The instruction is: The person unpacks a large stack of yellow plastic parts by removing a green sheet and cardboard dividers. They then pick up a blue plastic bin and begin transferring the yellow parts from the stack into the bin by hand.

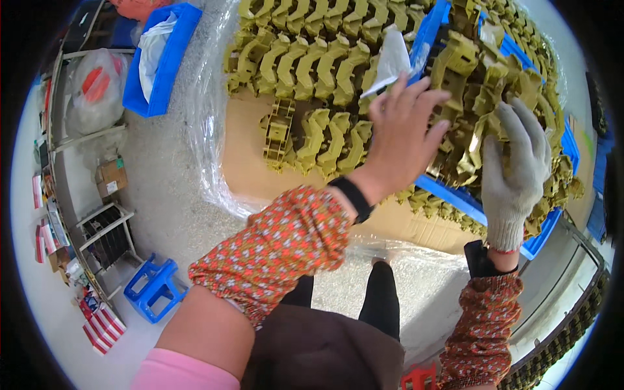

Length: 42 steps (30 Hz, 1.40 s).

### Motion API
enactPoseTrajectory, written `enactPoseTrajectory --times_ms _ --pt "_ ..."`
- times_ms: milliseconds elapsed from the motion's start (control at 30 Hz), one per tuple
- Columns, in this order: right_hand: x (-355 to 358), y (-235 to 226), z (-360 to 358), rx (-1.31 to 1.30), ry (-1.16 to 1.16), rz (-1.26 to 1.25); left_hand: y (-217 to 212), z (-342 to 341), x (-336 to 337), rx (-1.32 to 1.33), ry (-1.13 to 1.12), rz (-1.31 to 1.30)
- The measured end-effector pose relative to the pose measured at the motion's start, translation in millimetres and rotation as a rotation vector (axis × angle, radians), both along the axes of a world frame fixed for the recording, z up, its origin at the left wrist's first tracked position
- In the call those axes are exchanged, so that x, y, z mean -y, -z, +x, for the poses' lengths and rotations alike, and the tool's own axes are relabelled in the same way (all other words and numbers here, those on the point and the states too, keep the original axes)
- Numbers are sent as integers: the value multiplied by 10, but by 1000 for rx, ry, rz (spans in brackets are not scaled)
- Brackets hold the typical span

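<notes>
My bare left hand [404,133] is spread over the near left edge of a blue crate [455,198], palm down. Just beyond its fingertips is a white sheet [393,57]; whether a finger touches it I cannot tell. My right hand [517,162], in a whitish knit glove, hovers over or rests on the crate's right part, its fingers apart and nothing visible in them. Between the hands lies a jumbled heap of olive-yellow bracket-shaped parts [458,55] in the crate. Similar angular parts [318,136] stand in rows on the cardboard [250,153] to the left.
Crumpled clear plastic film [218,188] borders the cardboard. On the left are a blue bin [170,71] with white material, a blue stool [153,289], a shelf frame [97,140] and a carton [112,177]. At lower right curves a rack rail [578,312] lined with parts.
</notes>
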State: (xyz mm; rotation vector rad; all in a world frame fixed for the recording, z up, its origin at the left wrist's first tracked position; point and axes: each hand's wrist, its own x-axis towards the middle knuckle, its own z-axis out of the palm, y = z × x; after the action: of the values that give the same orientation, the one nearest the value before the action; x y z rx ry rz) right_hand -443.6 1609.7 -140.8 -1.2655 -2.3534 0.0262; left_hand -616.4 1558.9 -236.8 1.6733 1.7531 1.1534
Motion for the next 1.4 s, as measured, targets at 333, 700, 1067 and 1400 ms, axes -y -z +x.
enactPoseTrajectory --times_ms 333,700,1067,1400 --pt "-487 169 -245 539 41 11 208 -1175 995 -87 -162 -72" --pt "482 -40 -353 -295 -113 -259 1020 -1904 2467 427 -926 -370" --pt "2002 1091 -1220 -437 216 -1008 1600 -2533 1588 712 -490 -746" --pt "1404 1893 -1556 -337 599 -1021 1527 -2499 1677 1248 -315 -801"
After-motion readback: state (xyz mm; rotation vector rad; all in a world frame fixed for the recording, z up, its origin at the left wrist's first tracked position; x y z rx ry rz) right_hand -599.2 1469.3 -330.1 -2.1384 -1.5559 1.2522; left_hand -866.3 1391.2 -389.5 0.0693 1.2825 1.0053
